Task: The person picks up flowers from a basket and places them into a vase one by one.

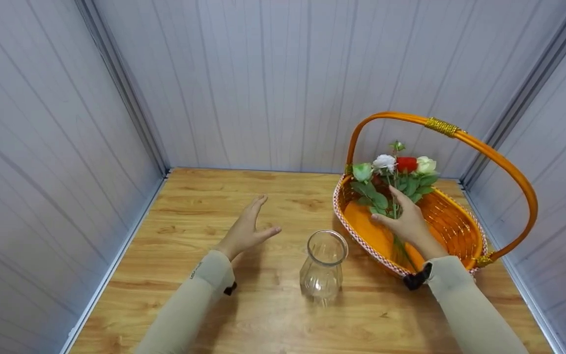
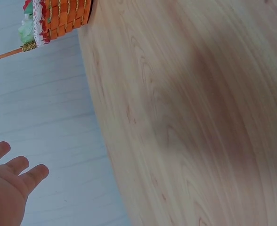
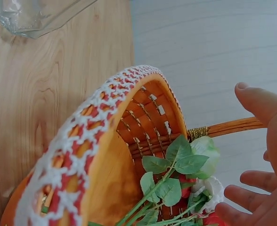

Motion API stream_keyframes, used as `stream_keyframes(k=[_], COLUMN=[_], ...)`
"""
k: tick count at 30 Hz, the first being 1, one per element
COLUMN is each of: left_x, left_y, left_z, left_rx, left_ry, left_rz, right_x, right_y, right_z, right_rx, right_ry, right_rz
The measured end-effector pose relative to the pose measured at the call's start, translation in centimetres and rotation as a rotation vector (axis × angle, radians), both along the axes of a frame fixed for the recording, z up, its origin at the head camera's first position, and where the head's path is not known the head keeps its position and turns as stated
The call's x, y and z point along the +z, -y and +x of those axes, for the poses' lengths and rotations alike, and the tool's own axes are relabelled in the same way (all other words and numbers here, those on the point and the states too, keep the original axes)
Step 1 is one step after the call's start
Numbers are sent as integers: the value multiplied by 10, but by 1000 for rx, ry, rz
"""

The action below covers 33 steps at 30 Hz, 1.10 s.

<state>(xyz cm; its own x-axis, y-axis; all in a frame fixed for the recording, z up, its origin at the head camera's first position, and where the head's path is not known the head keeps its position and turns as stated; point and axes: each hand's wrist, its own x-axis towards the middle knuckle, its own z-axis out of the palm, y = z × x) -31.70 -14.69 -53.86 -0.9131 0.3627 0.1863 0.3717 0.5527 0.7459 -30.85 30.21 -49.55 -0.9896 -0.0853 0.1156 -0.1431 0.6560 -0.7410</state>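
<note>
My right hand (image 1: pixel 410 223) is over an orange woven basket (image 1: pixel 447 231), thumb and fingers spread apart close above the flower stems. Inside the basket lie several artificial flowers: a white one (image 1: pixel 384 162), a red one (image 1: pixel 406 164), a cream one (image 1: pixel 426 165) and a pale green one (image 1: pixel 362 172). Their green leaves (image 3: pixel 167 190) and stems show below the right hand in the right wrist view, and nothing is in its grasp. Left of the basket stands an upright clear glass vase (image 1: pixel 321 282). My left hand (image 1: pixel 243 233) hovers over the table farther left, fingers extended, holding nothing.
The basket's tall arched handle (image 1: pixel 501 160) rises above the flowers and leans right. Red and white lace trim (image 3: pixel 89 127) runs along the rim. Grey panel walls (image 1: pixel 263 88) enclose the wooden table (image 1: pixel 204 196) at the back and on both sides.
</note>
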Motion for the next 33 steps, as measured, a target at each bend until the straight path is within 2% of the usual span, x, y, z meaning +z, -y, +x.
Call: stream_keyframes(k=[10, 22, 28, 33], left_x=[-10, -23, -28, -31], left_y=[-6, -13, -16, -20], left_z=[8, 17, 22, 25], left_rx=[-8, -45, -67, -100], left_ry=[77, 79, 104, 123], left_rz=[6, -26, -17, -22], right_x=[-7, -18, -23, -25], right_y=[-2, -8, -12, -15], right_z=[3, 4, 5, 4], right_rx=[4, 3, 4, 9], right_ry=[8, 31, 32, 78], right_rz=[11, 30, 51, 37])
